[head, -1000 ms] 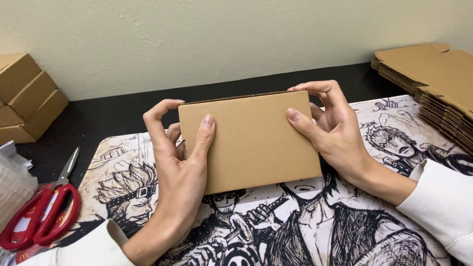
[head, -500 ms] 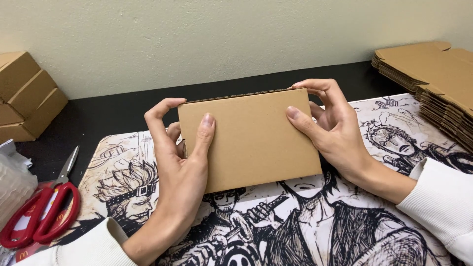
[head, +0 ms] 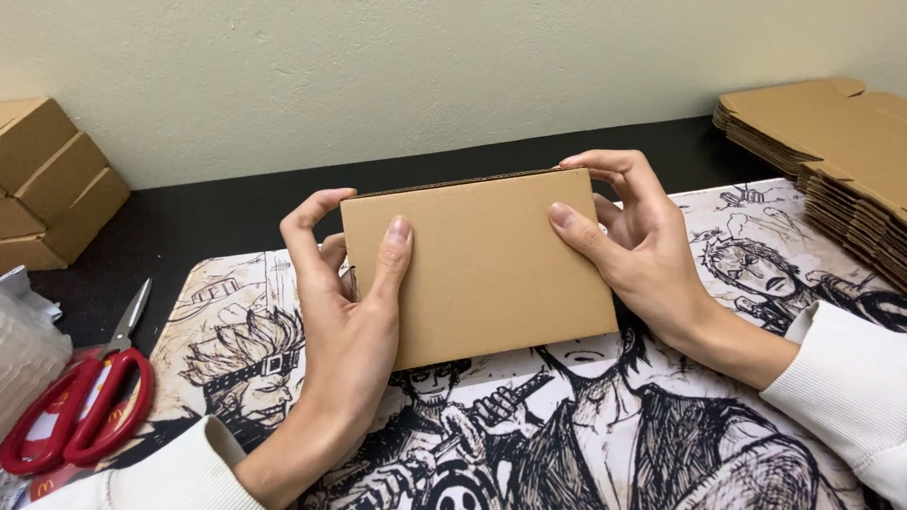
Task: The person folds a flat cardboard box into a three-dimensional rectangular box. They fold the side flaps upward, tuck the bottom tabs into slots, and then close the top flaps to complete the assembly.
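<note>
A small brown cardboard box (head: 482, 260) sits in the middle of the head view, resting on a black-and-white illustrated desk mat (head: 661, 453). My left hand (head: 350, 321) grips its left end, thumb across the top face and fingers curled around the side. At the right end, my right hand (head: 642, 255) holds it the same way, thumb on top and fingers wrapped over the far corner. Both wrists wear white sleeves.
Red-handled scissors (head: 85, 397) lie at the left on the black table. Folded cardboard boxes (head: 47, 179) are stacked at the far left. A pile of flat cardboard blanks (head: 831, 151) sits at the far right. A pale wall runs behind.
</note>
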